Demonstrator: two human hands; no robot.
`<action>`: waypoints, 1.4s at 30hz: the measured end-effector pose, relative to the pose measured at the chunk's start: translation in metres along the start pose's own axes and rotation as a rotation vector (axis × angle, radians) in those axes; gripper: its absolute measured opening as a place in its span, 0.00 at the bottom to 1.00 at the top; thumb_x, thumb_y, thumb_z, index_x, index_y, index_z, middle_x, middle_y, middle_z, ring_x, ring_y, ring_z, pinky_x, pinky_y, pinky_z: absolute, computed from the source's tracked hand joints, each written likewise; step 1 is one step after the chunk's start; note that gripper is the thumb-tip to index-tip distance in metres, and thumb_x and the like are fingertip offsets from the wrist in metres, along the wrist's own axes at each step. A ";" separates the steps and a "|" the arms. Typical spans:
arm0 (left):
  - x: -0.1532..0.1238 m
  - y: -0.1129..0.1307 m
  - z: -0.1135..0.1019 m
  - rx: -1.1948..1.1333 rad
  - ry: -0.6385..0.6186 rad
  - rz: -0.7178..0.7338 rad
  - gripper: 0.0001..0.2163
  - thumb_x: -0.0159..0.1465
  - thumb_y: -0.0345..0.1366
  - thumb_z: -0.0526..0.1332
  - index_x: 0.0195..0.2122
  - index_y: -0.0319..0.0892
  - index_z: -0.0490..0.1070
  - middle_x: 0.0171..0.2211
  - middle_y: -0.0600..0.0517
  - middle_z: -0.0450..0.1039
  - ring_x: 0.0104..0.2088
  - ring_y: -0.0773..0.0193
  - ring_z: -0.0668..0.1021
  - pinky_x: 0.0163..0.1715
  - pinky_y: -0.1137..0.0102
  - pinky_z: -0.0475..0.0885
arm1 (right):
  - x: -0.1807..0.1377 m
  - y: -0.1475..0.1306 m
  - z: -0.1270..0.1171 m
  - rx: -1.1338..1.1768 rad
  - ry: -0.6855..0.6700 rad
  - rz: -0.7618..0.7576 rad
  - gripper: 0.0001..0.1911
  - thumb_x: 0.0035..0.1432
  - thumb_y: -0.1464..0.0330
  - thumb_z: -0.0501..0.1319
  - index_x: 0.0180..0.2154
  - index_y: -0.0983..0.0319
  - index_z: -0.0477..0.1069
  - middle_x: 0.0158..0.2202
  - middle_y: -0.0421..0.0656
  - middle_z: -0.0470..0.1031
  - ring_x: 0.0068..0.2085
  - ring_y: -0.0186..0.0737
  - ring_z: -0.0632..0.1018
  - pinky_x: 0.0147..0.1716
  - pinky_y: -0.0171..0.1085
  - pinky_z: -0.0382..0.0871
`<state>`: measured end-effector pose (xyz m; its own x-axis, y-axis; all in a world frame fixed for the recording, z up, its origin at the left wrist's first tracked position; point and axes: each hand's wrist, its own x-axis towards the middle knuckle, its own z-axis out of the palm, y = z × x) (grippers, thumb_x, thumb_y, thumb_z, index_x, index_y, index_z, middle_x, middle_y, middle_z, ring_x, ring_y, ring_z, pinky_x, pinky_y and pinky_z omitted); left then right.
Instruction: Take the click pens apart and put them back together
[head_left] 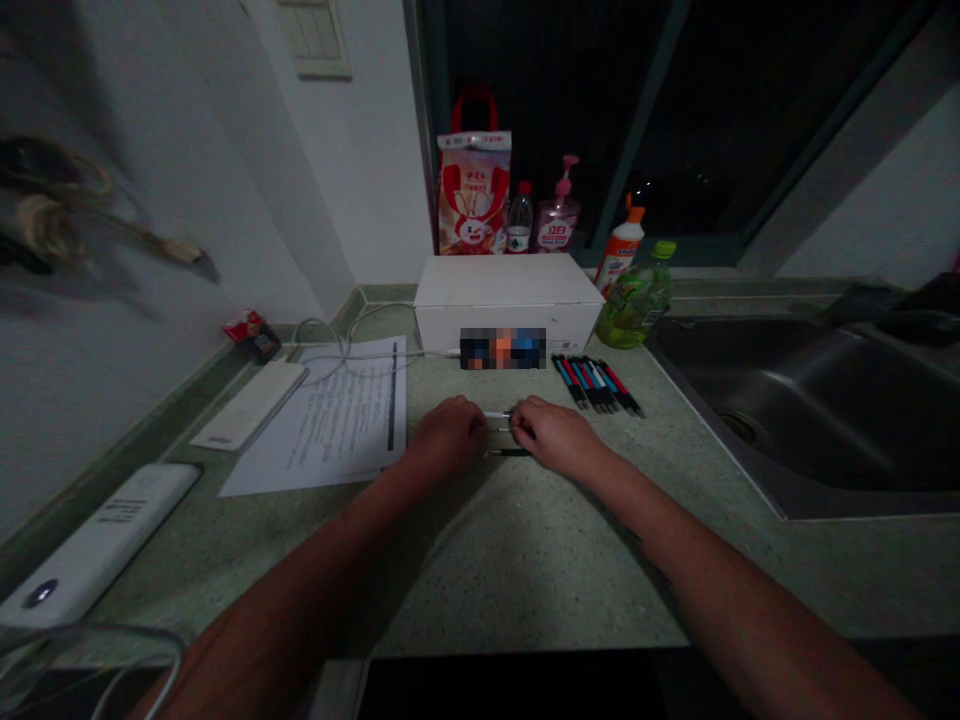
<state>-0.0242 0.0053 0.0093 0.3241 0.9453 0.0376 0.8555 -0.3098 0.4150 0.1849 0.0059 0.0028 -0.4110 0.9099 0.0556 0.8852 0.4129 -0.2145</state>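
Note:
My left hand (450, 435) and my right hand (559, 435) face each other low over the counter, fingers curled into a pinch. Between them runs a white pen barrel (496, 414) with a dark right end, and both hands close on its ends. Just below it is a thin pale rod (498, 430), perhaps a refill; whether fingers touch it is hard to see. Nearer me, a black pen part (508, 452) with a light left tip lies on the counter, close to my right hand. Several pens (596, 384) in black, red, blue and white lie side by side further right.
A white box (506, 282) stands behind, a pixelated item (502, 348) before it. Left are a printed sheet (337, 420), a white power bank (251, 405), a larger white device (105, 540) and cables. A green bottle (637, 305) and steel sink (780, 505) are right.

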 end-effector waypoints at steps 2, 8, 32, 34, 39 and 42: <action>-0.005 0.001 -0.005 -0.056 -0.057 -0.042 0.05 0.67 0.35 0.63 0.39 0.42 0.78 0.40 0.45 0.80 0.41 0.55 0.80 0.40 0.64 0.70 | 0.000 0.003 0.000 0.022 0.032 0.021 0.09 0.71 0.66 0.60 0.46 0.60 0.77 0.46 0.46 0.80 0.42 0.42 0.81 0.38 0.36 0.67; -0.015 0.004 -0.010 -0.064 -0.207 -0.012 0.06 0.64 0.38 0.66 0.40 0.43 0.77 0.40 0.46 0.81 0.37 0.55 0.79 0.37 0.64 0.69 | 0.002 0.011 0.001 0.038 0.084 0.054 0.15 0.72 0.63 0.60 0.57 0.59 0.75 0.53 0.48 0.77 0.50 0.45 0.80 0.42 0.37 0.70; 0.001 -0.011 -0.006 -0.242 0.112 -0.193 0.06 0.69 0.33 0.58 0.39 0.42 0.74 0.38 0.46 0.81 0.39 0.56 0.79 0.42 0.63 0.71 | 0.003 0.001 -0.008 0.003 0.066 -0.006 0.14 0.74 0.65 0.56 0.50 0.60 0.79 0.50 0.48 0.78 0.47 0.43 0.80 0.40 0.36 0.68; 0.001 -0.010 -0.006 -0.287 0.123 -0.192 0.05 0.69 0.33 0.58 0.39 0.43 0.74 0.38 0.47 0.81 0.39 0.56 0.79 0.42 0.63 0.71 | 0.002 0.000 -0.008 0.025 0.071 -0.012 0.13 0.74 0.65 0.56 0.50 0.60 0.79 0.50 0.47 0.78 0.47 0.43 0.80 0.39 0.36 0.68; 0.004 -0.008 -0.007 -0.424 0.133 -0.213 0.04 0.66 0.32 0.61 0.35 0.44 0.75 0.37 0.50 0.82 0.39 0.58 0.80 0.43 0.64 0.74 | 0.001 0.002 -0.005 0.072 0.087 -0.018 0.12 0.73 0.66 0.57 0.49 0.61 0.78 0.48 0.47 0.79 0.45 0.43 0.80 0.40 0.37 0.68; 0.006 -0.007 -0.010 -0.484 0.143 -0.230 0.03 0.65 0.32 0.63 0.35 0.43 0.77 0.37 0.51 0.83 0.39 0.58 0.82 0.45 0.63 0.75 | 0.001 0.003 -0.002 0.106 0.093 -0.029 0.12 0.73 0.66 0.57 0.49 0.61 0.78 0.47 0.47 0.80 0.45 0.43 0.80 0.43 0.38 0.69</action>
<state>-0.0327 0.0138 0.0158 0.0642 0.9979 0.0060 0.6036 -0.0437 0.7961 0.1877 0.0086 0.0041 -0.4095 0.8995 0.1521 0.8432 0.4369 -0.3132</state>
